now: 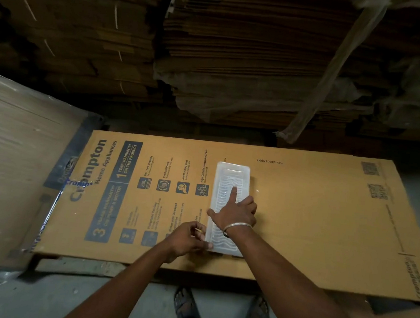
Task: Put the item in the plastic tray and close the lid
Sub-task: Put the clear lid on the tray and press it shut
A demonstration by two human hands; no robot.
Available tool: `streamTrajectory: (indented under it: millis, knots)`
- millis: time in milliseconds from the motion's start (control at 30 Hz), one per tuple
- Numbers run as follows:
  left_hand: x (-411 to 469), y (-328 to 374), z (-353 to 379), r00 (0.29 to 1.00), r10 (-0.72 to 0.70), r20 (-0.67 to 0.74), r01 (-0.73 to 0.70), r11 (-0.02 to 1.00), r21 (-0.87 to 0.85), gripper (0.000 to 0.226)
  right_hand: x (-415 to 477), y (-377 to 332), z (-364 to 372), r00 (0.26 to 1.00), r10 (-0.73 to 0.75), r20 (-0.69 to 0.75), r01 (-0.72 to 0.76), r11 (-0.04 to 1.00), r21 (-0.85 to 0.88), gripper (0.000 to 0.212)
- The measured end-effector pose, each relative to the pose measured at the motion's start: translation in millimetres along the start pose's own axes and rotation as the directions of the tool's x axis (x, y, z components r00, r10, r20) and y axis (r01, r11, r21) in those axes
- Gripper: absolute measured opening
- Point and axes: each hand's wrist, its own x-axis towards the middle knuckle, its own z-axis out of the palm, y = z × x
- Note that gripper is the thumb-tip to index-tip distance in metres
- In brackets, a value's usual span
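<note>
- The plastic tray (230,187) lies lengthwise on the flattened carton (313,221), lid apparently down.
- The right hand (237,213) presses the lid, index finger extended.
- The left hand (190,239) pinches the near-left corner.
- The item is not discernible.
- Likely next: press along the edges until they snap.

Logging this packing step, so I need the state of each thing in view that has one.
plastic tray: lies flat on cardboard sheet, lid looks down; contents unclear.
right hand: on the lid, index finger pressing.
left hand: fingers pinching the tray's near left corner.
cardboard stacks: piled flat.
</note>
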Motion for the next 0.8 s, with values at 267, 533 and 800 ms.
streamTrajectory:
  millis: [267,533,800]
  knots:
    - [4,-1,1,0.999,0.02,-0.027,-0.019,0.998,0.052,0.049,14,13,-5,0.994,-0.11,-0.012,0.11,0.994,0.011,0.071]
    - [9,-2,6,0.999,-0.018,0.027,0.018,1.0,0.001,0.052,80,40,-40,0.918,-0.395,0.035,0.394,0.901,-0.184,0.07]
    - [12,-1,12,0.999,-0.021,0.032,0.018,0.996,0.089,0.051,101,38,-48,0.919,-0.389,0.062,0.393,0.899,-0.194,0.073]
